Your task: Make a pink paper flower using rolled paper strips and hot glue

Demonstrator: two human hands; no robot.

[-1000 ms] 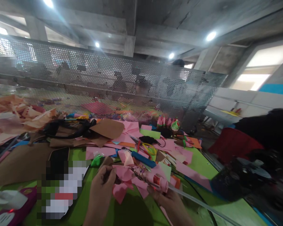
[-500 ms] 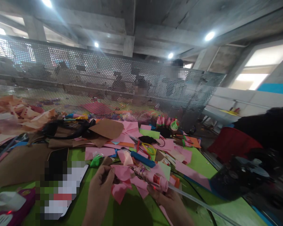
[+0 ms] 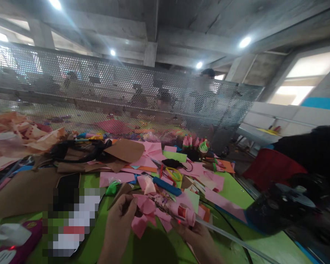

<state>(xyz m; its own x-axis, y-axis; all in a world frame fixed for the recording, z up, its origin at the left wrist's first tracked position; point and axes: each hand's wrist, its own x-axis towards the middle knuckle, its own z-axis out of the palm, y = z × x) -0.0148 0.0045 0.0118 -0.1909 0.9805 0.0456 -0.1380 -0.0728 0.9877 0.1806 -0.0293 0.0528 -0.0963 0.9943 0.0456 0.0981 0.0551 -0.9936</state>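
Observation:
My left hand (image 3: 123,214) is closed, thumb against fingers, on a pink foam piece (image 3: 145,205) with pointed, petal-like flaps. More pink flaps (image 3: 139,226) hang below it. My right hand (image 3: 192,234) is wrapped round a pink hot glue gun (image 3: 185,214) with a small red light showing. Its nozzle end points left toward the pink piece, but the tip's contact is hard to make out. From the back of the gun a long translucent glue stick (image 3: 231,238) runs out to the lower right. A blue-handled tool (image 3: 167,186) lies just beyond the gun.
Pink, brown and green foam scraps (image 3: 151,150) are strewn across the green table (image 3: 151,253). A phone (image 3: 77,223) and a purple device (image 3: 24,238) lie left. A dark machine (image 3: 277,207) stands right. Behind is a perforated metal screen (image 3: 99,91), with people beyond.
My left hand has shifted slightly right with the pink piece, whose flaps have turned a little. The glue gun has barely moved.

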